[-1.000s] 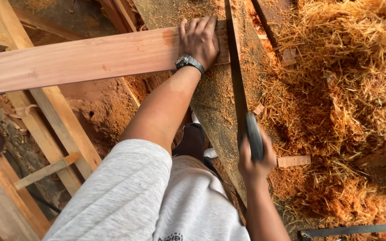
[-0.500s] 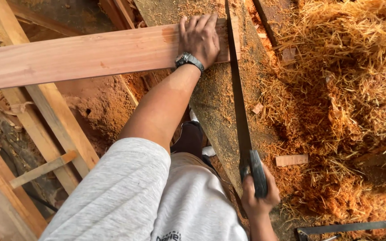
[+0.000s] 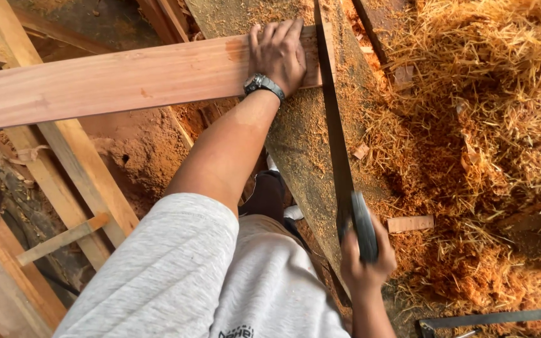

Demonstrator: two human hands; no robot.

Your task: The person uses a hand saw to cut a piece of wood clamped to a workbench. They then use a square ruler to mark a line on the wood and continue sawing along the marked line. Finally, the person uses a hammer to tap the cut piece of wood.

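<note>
Long reddish wooden plank (image 3: pixel 114 78) lies across the sawdust-covered bench (image 3: pixel 302 156) — your left hand (image 3: pixel 278 53) is pressed flat on its right end. Dark-bladed handsaw (image 3: pixel 333 125) sits in the cut just beside it — your right hand (image 3: pixel 365 256) is clamped around its handle.

A plank (image 3: pixel 126 78) lies across the far part of the scene, running from the left edge to the middle. The left hand (image 3: pixel 278 53) rests flat on its right end. Just right of that hand, a saw (image 3: pixel 336 134) crosses the plank's end and runs near, its handle in the right hand (image 3: pixel 365 260). Under both lies a bench (image 3: pixel 308 163). Shavings (image 3: pixel 477 112) spread to the right; an offcut (image 3: pixel 411 223) lies just right of the right hand.
</note>
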